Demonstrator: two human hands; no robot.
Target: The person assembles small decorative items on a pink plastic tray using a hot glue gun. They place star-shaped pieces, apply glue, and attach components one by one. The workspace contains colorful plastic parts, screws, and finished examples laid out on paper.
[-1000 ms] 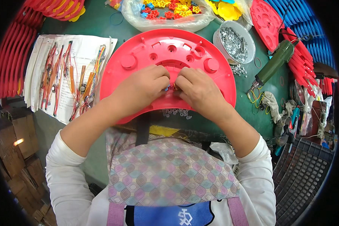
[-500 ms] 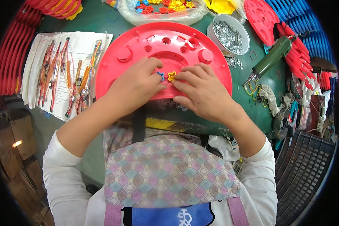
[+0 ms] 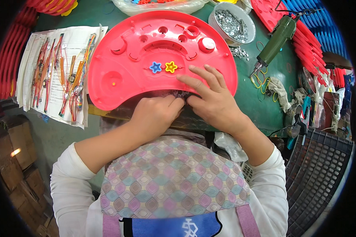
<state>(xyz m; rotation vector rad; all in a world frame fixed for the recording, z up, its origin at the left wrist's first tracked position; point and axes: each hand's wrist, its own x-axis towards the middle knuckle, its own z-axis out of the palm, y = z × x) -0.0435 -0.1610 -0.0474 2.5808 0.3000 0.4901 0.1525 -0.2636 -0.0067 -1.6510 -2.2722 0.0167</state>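
green table (image 3: 251, 104); red panel (image 3: 162, 56) beyond left hand (image 3: 156, 113)

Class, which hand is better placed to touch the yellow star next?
Probably the right hand: three fingers extend over the red panel near the yellow star; the left hand is bunched below the edge.

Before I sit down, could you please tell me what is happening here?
A person is working over a red panel on a green table. A blue star and a yellow star sit side by side on it. The left hand and right hand are close together at its near edge, by small pale pieces; whether either holds one is hidden. A green power screwdriver is untouched to the right.
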